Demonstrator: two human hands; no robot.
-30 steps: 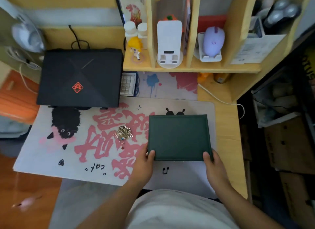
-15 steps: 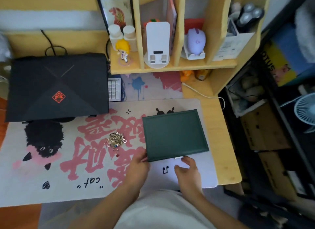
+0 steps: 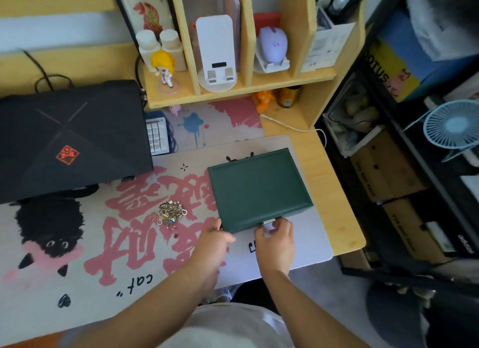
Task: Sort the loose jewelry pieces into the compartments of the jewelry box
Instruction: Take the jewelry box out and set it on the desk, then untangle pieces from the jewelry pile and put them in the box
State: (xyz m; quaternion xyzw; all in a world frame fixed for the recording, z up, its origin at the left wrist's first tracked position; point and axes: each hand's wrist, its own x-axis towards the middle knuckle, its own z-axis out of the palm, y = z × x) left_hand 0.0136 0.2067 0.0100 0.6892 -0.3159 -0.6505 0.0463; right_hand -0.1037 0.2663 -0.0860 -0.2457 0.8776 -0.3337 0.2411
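Observation:
A dark green jewelry box (image 3: 258, 188) lies closed on the printed desk mat (image 3: 77, 244), right of centre. A small tangled pile of loose jewelry (image 3: 170, 213) sits on the mat just left of the box. My left hand (image 3: 212, 240) rests against the box's near left corner. My right hand (image 3: 276, 237) is at the middle of the box's front edge, fingers and thumb pinching the small silver clasp (image 3: 268, 221). The compartments are hidden under the lid.
A closed black laptop (image 3: 70, 138) lies at the back left. A wooden shelf unit (image 3: 241, 88) with a figurine, phone stand and purple mouse stands behind the box. The desk's right edge (image 3: 347, 218) drops to cardboard boxes and a small fan (image 3: 452, 127).
My right hand slid from the box's right front corner to the middle of its front edge and took the clasp. The box now sits turned slightly on the mat. The view shifted right.

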